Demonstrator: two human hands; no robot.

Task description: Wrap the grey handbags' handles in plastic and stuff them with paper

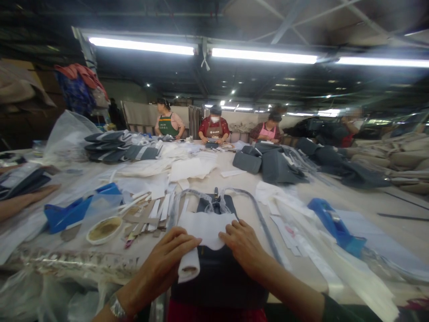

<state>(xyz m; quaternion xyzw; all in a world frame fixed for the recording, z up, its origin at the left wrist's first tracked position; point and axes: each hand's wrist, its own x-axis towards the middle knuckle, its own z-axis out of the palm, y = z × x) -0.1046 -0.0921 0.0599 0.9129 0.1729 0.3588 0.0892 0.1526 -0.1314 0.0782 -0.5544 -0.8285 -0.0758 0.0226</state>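
Note:
A dark bag (221, 273) lies at the table's front edge, its wrapped handles (258, 210) looping out to both sides. Across its upper part is a white sheet (204, 226). My left hand (174, 250) presses the sheet's left side with fingers together, over a rolled white piece (189, 266) that hangs below it. On the right edge of the sheet rests my right hand (241, 241), fingers bent and fingertips on the material. A metal buckle (216, 193) shows at the top of the bag.
Blue tape dispensers stand left (83, 205) and right (337, 228). A round tub (104, 229) sits beside paper scraps (147, 214). Dark bag pieces (275, 165) are piled farther back. Several people work across the table; another person's hands (30, 197) hold dark pieces at far left.

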